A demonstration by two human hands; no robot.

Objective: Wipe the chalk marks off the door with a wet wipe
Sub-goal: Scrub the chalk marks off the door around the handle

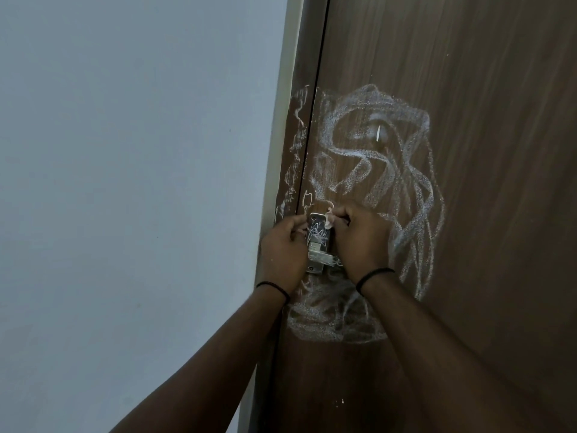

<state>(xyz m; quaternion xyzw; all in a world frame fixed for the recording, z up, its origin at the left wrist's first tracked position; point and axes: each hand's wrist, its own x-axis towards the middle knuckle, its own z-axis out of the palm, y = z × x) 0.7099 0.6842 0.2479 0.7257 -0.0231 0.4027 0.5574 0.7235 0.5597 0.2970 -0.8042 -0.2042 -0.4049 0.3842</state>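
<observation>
One brown wooden door (468, 151). One door frame (282, 145) beside it, and one pale wall (125, 151). One metal lock plate (318, 242) on the door. Two hands: left hand (282, 251), right hand (362, 242). One small white wet wipe (422, 220). Two black wristbands (374, 275), one on each wrist. Chalk marks (374, 157) too many and too tangled to count.

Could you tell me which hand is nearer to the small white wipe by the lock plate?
The right hand: it pinches the wet wipe at its fingertips, at the upper right edge of the lock plate. The left hand sits across the plate, at its left edge.
</observation>
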